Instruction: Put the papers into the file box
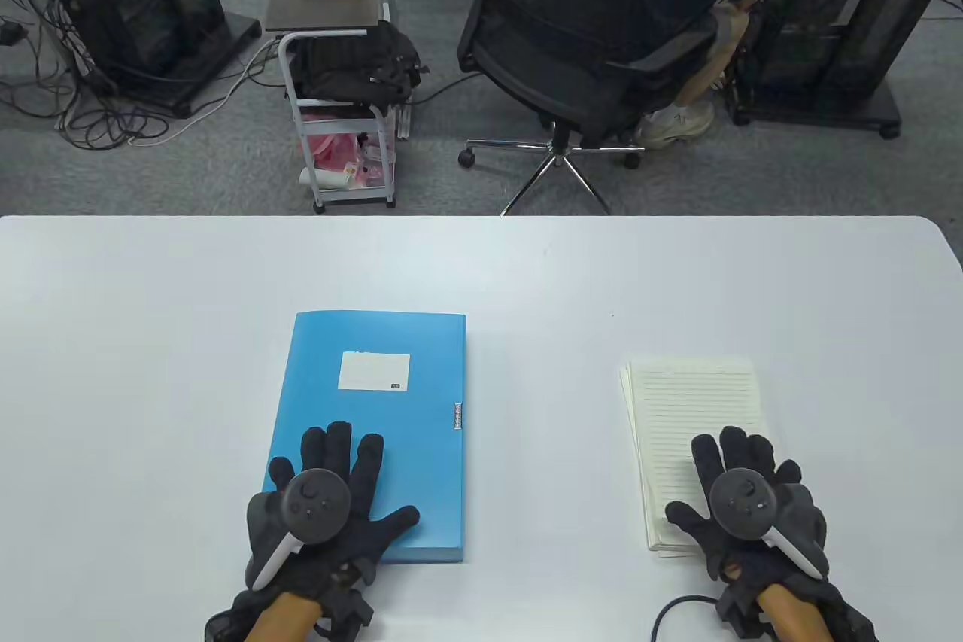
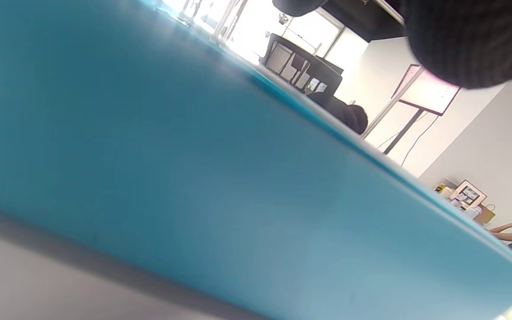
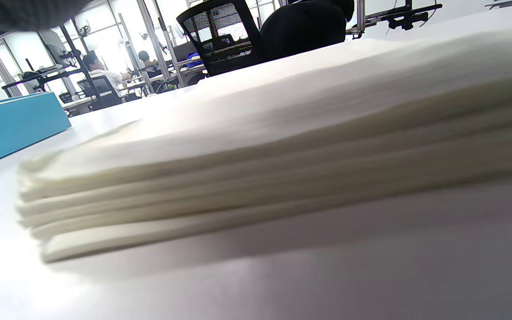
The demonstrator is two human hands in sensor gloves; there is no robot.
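Note:
A blue file box point(image 1: 376, 401) lies flat and closed on the white table point(image 1: 527, 273), with a white label point(image 1: 374, 372) on its lid and a clasp point(image 1: 458, 415) on its right edge. My left hand point(image 1: 331, 491) rests flat on the box's near end, fingers spread. The box's side fills the left wrist view point(image 2: 194, 178). A stack of lined papers point(image 1: 692, 409) lies to the right. My right hand point(image 1: 745, 491) rests flat on the stack's near end, fingers spread. The stack's edge shows in the right wrist view point(image 3: 260, 178), with the box point(image 3: 11, 129) at far left.
Beyond the table's far edge stand a black office chair point(image 1: 572, 47) with a seated person, a small cart point(image 1: 346, 92), and black equipment racks point(image 1: 128, 2). A black cable point(image 1: 677, 608) lies near my right wrist.

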